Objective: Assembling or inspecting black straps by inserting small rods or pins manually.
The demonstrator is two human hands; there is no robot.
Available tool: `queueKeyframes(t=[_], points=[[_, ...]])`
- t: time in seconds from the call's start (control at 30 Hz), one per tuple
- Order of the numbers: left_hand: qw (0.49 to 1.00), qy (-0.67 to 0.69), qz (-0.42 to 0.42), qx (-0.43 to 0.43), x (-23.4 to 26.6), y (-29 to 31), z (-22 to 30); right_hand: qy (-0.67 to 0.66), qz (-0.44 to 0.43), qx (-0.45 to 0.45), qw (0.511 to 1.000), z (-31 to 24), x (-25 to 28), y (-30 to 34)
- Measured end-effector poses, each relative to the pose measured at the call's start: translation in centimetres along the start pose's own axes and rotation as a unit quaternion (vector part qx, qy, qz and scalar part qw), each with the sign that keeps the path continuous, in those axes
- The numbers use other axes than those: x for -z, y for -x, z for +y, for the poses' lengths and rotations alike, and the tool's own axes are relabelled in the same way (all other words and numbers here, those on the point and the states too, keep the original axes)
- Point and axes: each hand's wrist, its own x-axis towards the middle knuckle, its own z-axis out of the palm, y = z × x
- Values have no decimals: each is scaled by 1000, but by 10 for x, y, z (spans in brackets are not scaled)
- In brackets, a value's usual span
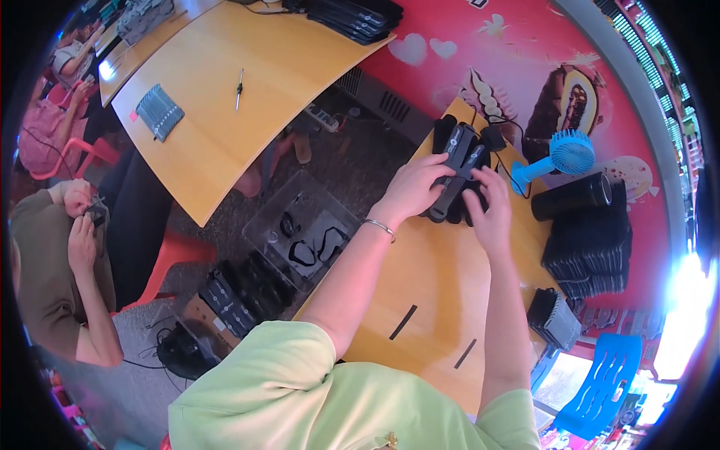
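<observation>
Toward the far end of the yellow table (420, 277) lies a cluster of black elongated items (459, 139) with small pale markings; their exact kind is unclear. My left hand (415, 184) grips the left side of one black elongated item, its fingers curled over the top. At that item's right side is my right hand (491, 210), thumb and fingers apart, fingertips close to or touching the edge. Part of the item is hidden under my fingers. Two thin black strips (403, 322) lie flat on the table nearer to me.
A blue handheld fan (571, 154), a black cylinder (606, 189) and stacked black pouches (589, 247) line the right side. Left of the table sits a clear plastic bin (274, 229) holding black loops. Another person (64, 277) sits at left, near a second table (199, 150).
</observation>
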Motion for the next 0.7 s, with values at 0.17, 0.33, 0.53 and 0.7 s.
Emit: queueKeyframes(t=[0.17,0.33,0.53,0.7], points=[[999,-18,20,30,-8,-2,11,14,-13,-20,1000,30,-4,-17],[993,-77,73,54,-13,0,20,58,-36,7,998,15,-4,-39],[991,-106,47,63,-7,-33,28,47,-30,16,998,18,-8,-46],[1000,-8,7,-11,-22,-38,11,-35,-14,-56,998,36,-11,-41]])
